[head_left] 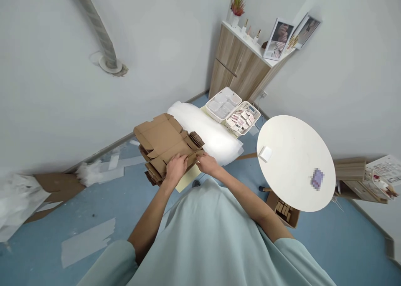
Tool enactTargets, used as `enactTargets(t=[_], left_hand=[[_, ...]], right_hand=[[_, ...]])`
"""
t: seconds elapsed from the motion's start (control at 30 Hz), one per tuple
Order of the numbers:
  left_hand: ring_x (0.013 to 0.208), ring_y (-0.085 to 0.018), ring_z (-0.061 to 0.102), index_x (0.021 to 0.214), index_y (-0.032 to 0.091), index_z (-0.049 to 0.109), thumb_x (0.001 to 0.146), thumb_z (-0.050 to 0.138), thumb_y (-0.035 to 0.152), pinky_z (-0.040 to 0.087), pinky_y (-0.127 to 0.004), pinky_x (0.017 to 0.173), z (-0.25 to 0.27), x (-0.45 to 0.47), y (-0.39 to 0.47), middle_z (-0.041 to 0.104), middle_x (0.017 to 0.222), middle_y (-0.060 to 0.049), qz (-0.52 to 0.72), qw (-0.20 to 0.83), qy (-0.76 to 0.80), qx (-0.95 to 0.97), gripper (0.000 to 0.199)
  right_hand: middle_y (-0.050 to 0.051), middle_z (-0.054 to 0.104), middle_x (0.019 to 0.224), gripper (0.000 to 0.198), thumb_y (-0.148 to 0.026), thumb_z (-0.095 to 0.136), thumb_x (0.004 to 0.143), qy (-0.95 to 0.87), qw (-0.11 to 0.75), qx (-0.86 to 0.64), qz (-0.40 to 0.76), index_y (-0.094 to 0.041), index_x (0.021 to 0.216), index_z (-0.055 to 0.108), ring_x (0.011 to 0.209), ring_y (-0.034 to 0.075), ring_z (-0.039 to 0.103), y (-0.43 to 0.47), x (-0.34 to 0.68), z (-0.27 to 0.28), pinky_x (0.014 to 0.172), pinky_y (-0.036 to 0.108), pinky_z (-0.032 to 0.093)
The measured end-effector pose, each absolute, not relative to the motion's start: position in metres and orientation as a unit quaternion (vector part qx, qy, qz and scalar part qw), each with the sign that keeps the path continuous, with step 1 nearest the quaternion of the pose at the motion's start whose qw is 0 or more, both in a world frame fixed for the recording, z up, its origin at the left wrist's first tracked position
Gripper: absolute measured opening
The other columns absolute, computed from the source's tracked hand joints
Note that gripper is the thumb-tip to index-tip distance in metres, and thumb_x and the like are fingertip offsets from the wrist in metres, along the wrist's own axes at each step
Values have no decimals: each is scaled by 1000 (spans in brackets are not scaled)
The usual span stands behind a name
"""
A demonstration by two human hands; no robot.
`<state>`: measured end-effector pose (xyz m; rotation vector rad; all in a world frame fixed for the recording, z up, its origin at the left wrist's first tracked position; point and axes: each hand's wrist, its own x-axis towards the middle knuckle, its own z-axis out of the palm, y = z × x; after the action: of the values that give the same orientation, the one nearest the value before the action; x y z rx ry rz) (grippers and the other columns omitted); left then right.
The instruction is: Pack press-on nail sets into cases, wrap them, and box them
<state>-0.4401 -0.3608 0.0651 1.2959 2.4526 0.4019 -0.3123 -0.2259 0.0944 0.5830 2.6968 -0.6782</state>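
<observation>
A stack of flat, die-cut brown cardboard box blanks (163, 133) lies in front of me, its lower sheets sticking out at the left. Both hands are at the near right edge of the top blank. My left hand (176, 169) rests there with its fingers bent over the cardboard edge. Close beside it, my right hand (206, 163) pinches the folded edge of the same blank. The fingertips are partly hidden by the flaps. Just beyond my hands, several folded flaps (196, 139) stand up in a small bunch.
White foam sheeting (208, 129) lies beyond the cardboard, with two white baskets (224, 104) of packets behind it. A round white table (294, 169) stands at the right, a carton of small boxes (283, 210) below it. Plastic wrapping (19, 198) lies at the left.
</observation>
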Motion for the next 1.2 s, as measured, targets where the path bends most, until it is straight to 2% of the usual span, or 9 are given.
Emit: enactTargets(t=[0.2,0.4,0.5,0.6,0.7,0.8,0.9,1.03,1.2], left_hand=[[94,-31,68,112,22,80,101,41,28,54,-39,82,78,-439,-363,68,99,-14,183,188,848,461,41],[103,-31,69,118,24,80,101,41,30,56,-42,89,110,-447,-371,73,111,-13,266,135,835,462,43],[106,-30,71,128,25,78,103,41,30,58,-41,92,134,-454,-376,74,120,-11,312,101,829,454,45],[115,-28,72,140,27,72,105,39,27,59,-41,99,160,-457,-379,72,135,-8,359,64,819,443,48],[133,-29,66,148,30,66,106,35,21,57,-46,110,187,-456,-377,67,149,-4,383,22,802,458,53],[148,-28,55,154,31,60,105,33,15,52,-51,119,211,-449,-366,61,156,-2,385,-6,771,507,58],[153,-25,49,157,31,57,103,30,9,48,-53,124,227,-439,-346,60,158,0,373,-13,731,571,64],[157,-23,44,161,30,51,99,27,2,45,-51,127,236,-415,-306,58,160,-1,345,-8,667,660,72],[158,-22,41,165,28,45,98,24,-2,45,-47,127,237,-361,-241,56,162,-3,322,0,587,743,76]], right_hand=[[20,78,110,21,-16,59,100,929,184,228,-225,-16,105,79,127,35,65,-230,-320,99,91,41,61],[18,76,123,16,-18,64,98,937,152,214,-232,-17,108,78,122,33,67,-236,-314,106,89,38,60],[13,76,124,18,-16,61,100,942,92,191,-261,-20,111,76,117,29,68,-226,-312,121,94,37,57],[9,79,109,28,-19,48,107,931,-2,209,-299,-21,113,75,102,25,70,-203,-314,154,96,38,54],[9,79,113,31,-35,47,111,895,-142,265,-329,-22,124,72,98,24,70,-176,-313,201,92,38,54],[8,78,113,41,-53,50,109,855,-239,278,-366,-22,128,69,95,22,70,-155,-302,249,89,35,54],[5,77,108,49,-62,60,101,832,-285,289,-379,-22,129,66,93,20,69,-141,-282,283,86,35,55],[4,75,102,54,-63,74,90,808,-326,331,-363,-23,125,65,93,21,68,-118,-241,296,84,35,55],[5,76,97,35,-53,66,94,749,-384,427,-331,-21,108,68,82,20,68,-84,-160,284,75,33,53]])
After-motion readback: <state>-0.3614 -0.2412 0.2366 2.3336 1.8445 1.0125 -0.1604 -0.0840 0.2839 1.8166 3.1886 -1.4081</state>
